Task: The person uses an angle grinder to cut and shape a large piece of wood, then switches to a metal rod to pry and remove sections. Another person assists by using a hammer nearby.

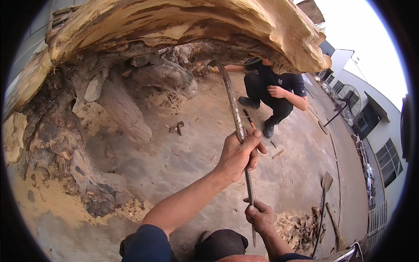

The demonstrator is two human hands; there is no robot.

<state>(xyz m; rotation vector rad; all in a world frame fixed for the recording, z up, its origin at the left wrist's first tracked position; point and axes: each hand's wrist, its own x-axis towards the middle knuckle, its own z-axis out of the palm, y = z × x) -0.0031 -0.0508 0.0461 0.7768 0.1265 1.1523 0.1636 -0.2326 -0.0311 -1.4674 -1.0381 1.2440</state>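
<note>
My left hand (240, 155) is wrapped round the middle of a long, worn metal pry bar (235, 109). Lower down, near the bar's tapered end, my right hand (260, 216) closes on the same bar. The bar slants up and away from me. Its curved far end reaches the dark, rough underside of a big carved root stump (174, 26); whether it touches the wood I cannot tell. Thick gnarled roots (122, 107) hang beneath the pale, smoothed top of the stump.
Beyond the bar a person in dark clothes (279, 87) squats, one arm reaching to the stump's underside. An orange-handled tool (249, 120) lies near their shoes. At the right are a pile of wood chips (297, 229), a shovel (325, 187), a broom (336, 227) and a standing fan (347, 100).
</note>
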